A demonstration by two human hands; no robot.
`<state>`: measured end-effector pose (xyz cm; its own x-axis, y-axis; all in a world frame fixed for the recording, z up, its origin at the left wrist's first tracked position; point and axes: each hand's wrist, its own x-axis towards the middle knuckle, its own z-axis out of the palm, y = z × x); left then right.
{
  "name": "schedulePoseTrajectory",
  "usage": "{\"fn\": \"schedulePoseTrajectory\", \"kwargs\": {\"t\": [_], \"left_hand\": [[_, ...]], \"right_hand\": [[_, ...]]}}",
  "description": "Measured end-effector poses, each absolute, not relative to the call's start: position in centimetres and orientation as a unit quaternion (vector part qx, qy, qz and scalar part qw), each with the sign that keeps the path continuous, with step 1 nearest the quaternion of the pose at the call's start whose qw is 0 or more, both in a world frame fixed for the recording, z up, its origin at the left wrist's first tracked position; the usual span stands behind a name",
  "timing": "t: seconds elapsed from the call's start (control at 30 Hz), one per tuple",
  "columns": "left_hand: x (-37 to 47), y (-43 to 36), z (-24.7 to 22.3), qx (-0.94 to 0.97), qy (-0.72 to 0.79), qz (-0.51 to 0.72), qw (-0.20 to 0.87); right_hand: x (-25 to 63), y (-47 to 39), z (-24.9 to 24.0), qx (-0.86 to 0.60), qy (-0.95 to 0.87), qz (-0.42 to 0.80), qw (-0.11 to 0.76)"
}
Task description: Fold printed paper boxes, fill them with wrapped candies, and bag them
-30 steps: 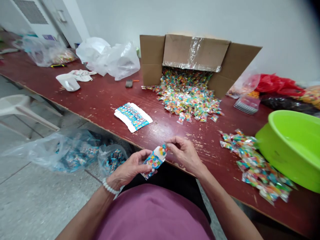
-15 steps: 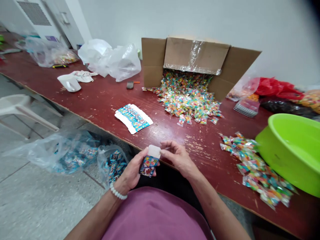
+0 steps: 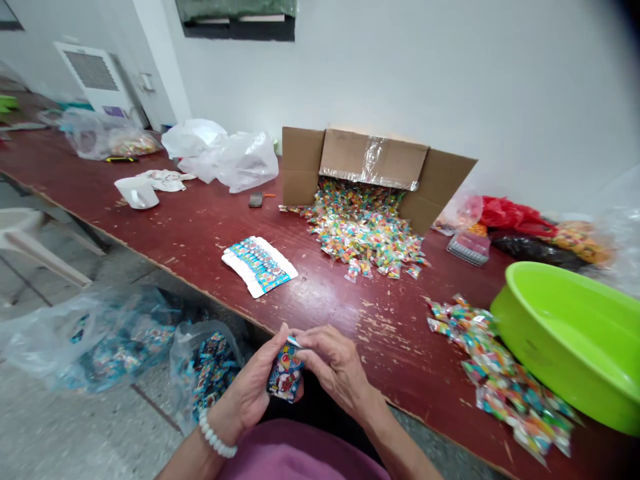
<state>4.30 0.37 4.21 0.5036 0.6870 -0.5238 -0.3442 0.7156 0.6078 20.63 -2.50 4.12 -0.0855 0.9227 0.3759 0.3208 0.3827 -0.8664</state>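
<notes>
A small blue printed candy box is upright in my left hand, whose thumb and fingers wrap around its sides. My right hand pinches the white-edged top flap of that box, which is folded partly down. Both hands are in front of my body at the table's front edge. Beyond them lies a fanned stack of flat blue-and-white cartons. Small wrapped candies spill out of a cardboard box at the back.
A green basin stands at the right, with more wrapped candies beside it. Plastic bags of filled blue boxes sit below the table at left. A white mug, a small brush and white bags are farther back.
The box's open flap has been bent down by my right hand, whose fingers closed onto the top. The head view has tilted up, so things appear lower.
</notes>
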Motion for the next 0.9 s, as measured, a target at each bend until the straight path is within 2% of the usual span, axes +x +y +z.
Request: {"fn": "schedulePoseTrajectory", "kwargs": {"t": [0.2,0.43,0.77,0.9], "left_hand": [[4.4,0.0,4.7,0.318,0.423,0.328,0.782],[4.4,-0.1,3.8,0.341,0.448,0.29,0.774],[3.8,0.3,3.1,0.188,0.392,0.338,0.835],[1.7,0.1,2.2,0.257,0.443,0.406,0.757]], "right_hand": [[20.2,-2.1,3.9,-0.524,-0.54,0.456,0.474],[19.8,-1.4,3.3,-0.52,-0.476,0.53,0.47],[19.0,-3.3,1.4,-0.472,-0.616,0.39,0.496],[18.7,-3.6,0.4,-0.486,-0.649,0.392,0.436]]}}
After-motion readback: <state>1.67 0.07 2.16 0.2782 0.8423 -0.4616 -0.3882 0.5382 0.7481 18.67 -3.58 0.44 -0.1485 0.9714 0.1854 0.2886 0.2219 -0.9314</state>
